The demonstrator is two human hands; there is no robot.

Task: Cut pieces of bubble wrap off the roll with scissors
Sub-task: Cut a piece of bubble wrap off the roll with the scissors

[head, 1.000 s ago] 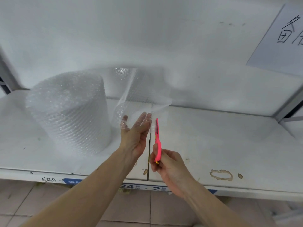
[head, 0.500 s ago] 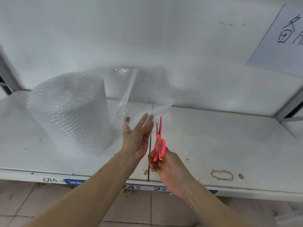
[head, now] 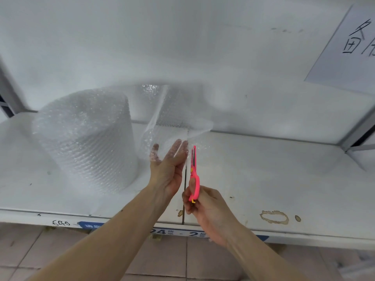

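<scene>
A large upright roll of bubble wrap (head: 85,138) stands on the white shelf (head: 274,175) at the left. A loose sheet (head: 178,110) runs from it to the right, hanging upright in front of the wall. My left hand (head: 168,167) holds the sheet's lower part, the thumb showing through the wrap and the fingers on the near side. My right hand (head: 205,207) grips pink scissors (head: 193,171) pointing up, the blades together at the sheet's lower edge, just right of my left fingers.
The shelf backs onto a white wall, with a paper sign (head: 349,47) at the upper right. A seam (head: 184,189) splits the shelf under my hands. Rust stains (head: 274,217) mark the front right. Metal uprights (head: 357,130) frame the sides; tiled floor lies below.
The scissor handles spread half a second ago and have come together again, with the blades a little higher into the sheet's edge. My left hand has stayed on the sheet.
</scene>
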